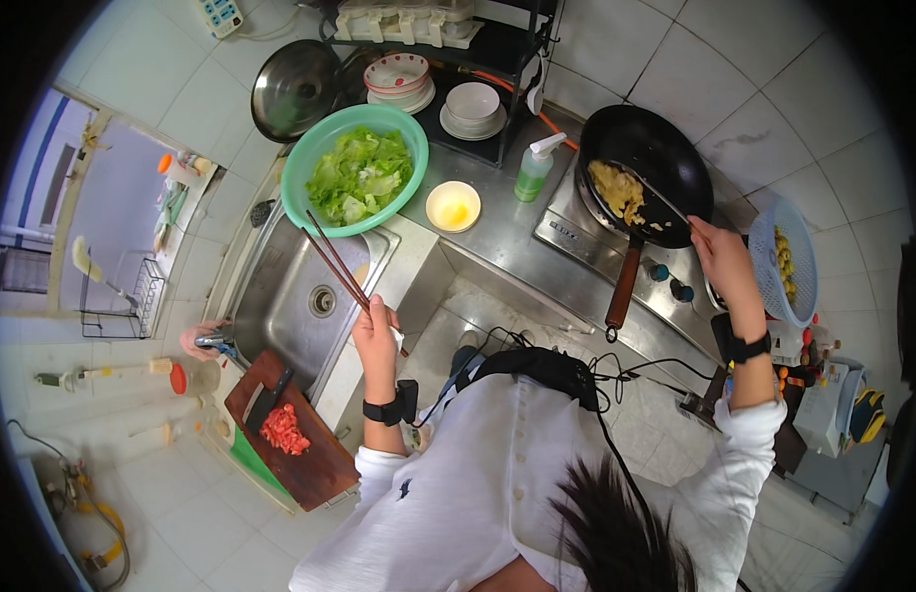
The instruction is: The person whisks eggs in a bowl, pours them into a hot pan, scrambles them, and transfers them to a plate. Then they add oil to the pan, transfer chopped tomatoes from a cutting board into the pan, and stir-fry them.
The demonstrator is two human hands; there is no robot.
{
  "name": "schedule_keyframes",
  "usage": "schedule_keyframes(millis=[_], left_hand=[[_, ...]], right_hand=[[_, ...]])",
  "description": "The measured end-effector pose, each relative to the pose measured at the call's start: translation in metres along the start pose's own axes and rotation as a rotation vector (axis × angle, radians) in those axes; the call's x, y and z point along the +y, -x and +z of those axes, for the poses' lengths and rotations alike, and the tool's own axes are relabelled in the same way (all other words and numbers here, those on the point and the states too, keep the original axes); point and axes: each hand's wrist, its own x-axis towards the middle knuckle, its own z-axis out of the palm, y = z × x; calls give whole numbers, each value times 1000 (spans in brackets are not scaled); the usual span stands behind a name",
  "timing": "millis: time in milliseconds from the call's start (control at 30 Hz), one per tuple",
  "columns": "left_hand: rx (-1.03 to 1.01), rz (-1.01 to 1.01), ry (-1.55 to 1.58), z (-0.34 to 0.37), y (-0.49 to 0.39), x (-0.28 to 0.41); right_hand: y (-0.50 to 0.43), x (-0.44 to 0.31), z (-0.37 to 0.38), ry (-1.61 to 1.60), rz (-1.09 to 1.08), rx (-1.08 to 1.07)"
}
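My left hand (pixel 374 331) grips a pair of brown chopsticks (pixel 339 266) whose tips point over the steel sink (pixel 280 296). A small white piece beside the fingers is too unclear to name. My right hand (pixel 727 259) is closed around the handle of a spatula (pixel 661 196) that reaches into a black wok (pixel 661 144). Cooked, scrambled-looking egg (pixel 617 192) lies on the wok's left side. The wok sits on a gas stove (pixel 576 229), its wooden handle (pixel 622 292) towards me. A small bowl (pixel 432 214) with yellow liquid residue stands left of the stove.
A green basin (pixel 421 174) of torn lettuce (pixel 358 177) stands beside the sink. Diced red food (pixel 284 431) and a knife (pixel 264 403) lie on a wooden board (pixel 321 466). Near the stove are a spray bottle (pixel 533 170) and a blue basket (pixel 765 274). Cables (pixel 650 362) hang at my waist.
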Motion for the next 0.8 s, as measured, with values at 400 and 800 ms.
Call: schedule_keyframes(millis=[400,800], left_hand=[[-81,-13,10,13,-5,4],[-7,-16,3,-2,2,5]], right_hand=[[14,-14,-12,80,62,64],[8,-48,18,393,78,-198]])
